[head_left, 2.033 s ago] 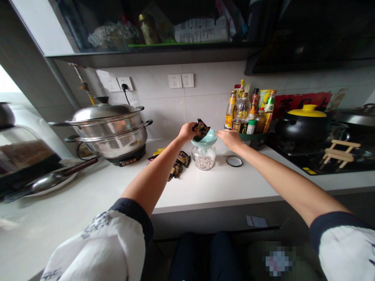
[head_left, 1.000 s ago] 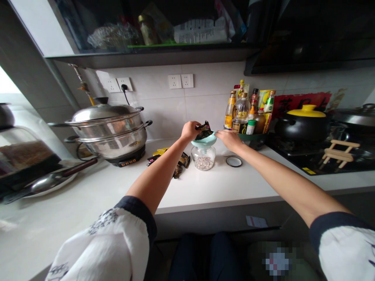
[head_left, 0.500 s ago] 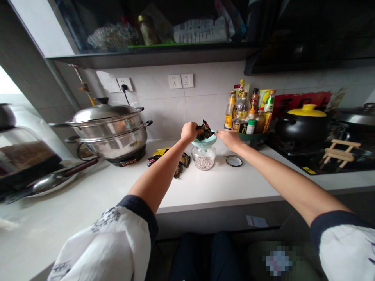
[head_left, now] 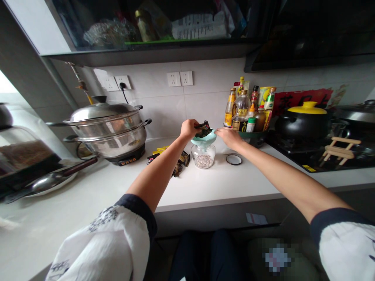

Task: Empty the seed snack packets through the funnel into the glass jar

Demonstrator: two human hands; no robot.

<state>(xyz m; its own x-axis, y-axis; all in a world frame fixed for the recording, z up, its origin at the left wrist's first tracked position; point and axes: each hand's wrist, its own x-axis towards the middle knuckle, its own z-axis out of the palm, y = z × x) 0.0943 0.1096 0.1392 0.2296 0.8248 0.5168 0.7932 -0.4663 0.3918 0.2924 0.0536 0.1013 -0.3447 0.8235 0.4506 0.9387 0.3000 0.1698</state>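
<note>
A clear glass jar (head_left: 203, 157) stands on the white counter with pale, speckled bits in its bottom. A mint-green funnel (head_left: 202, 141) sits in its mouth. My left hand (head_left: 189, 129) is closed on a small dark packet (head_left: 203, 128), tilted over the funnel's bowl. My right hand (head_left: 228, 138) pinches the funnel's right edge with its fingertips. Just left of the jar, partly behind my left forearm, lie several dark packets (head_left: 184, 158) and yellow ones (head_left: 160, 150). Right of the jar is a round, dark-rimmed lid or ring (head_left: 234, 159).
A steel steamer pot (head_left: 108, 134) on an electric base stands at left, beside a ladle (head_left: 48, 183) resting on a plate. Behind my right hand, bottles (head_left: 242, 107) crowd a dark green tray. On the stove at right are a black pot (head_left: 304, 125) and a small wooden chair-shaped stand (head_left: 341, 150).
The dark packet has tipped lower and lies flatter over the funnel. My right hand stays at the funnel's edge. The view has shifted slightly.
</note>
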